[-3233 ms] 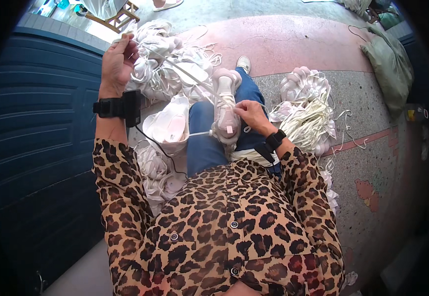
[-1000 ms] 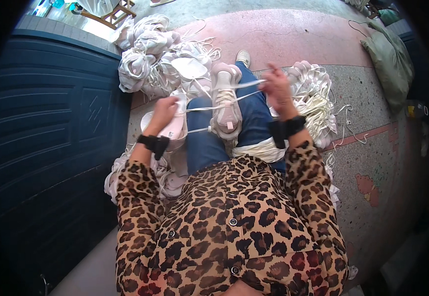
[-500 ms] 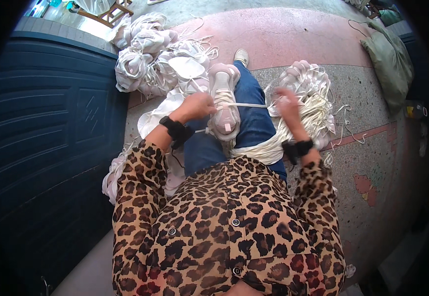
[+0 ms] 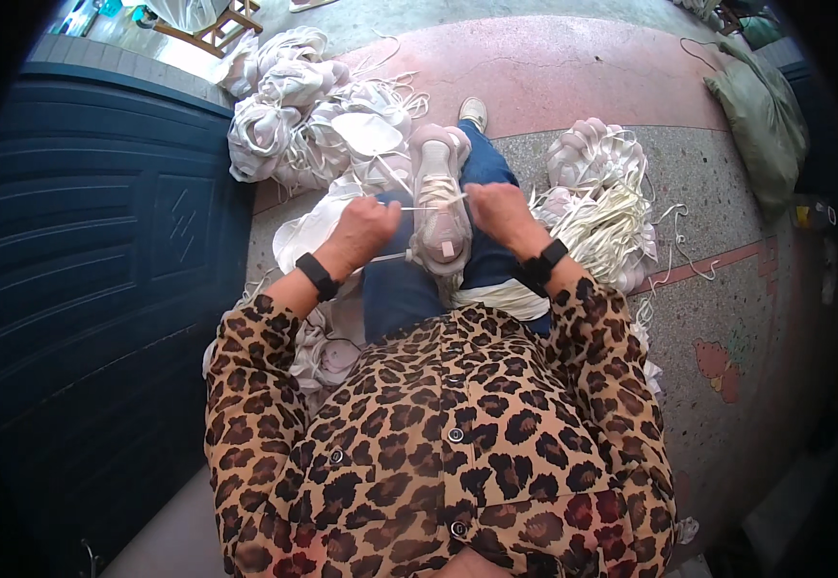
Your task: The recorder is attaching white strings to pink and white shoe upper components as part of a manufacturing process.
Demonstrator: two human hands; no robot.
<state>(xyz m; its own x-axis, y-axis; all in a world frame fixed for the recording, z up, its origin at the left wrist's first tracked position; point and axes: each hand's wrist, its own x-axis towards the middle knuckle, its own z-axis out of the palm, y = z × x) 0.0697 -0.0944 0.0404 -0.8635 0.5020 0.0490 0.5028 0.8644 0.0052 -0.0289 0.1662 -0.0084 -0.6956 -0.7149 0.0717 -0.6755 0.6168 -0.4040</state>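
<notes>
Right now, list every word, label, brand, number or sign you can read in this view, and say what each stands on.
None can be read.
Small pale-pink rectangular tab on the pale-pink and white laced shoe: too small to tell whether it bears lettering.
Small yellow patch on a dark object near the right edge: too small and blurred.
Reddish-brown bear figure on the speckled grey floor: a picture, no legible wording.

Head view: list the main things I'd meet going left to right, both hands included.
Dark blue door → left hand → pale pink shoe → right hand → bundle of cream laces → grey-green sack.
</notes>
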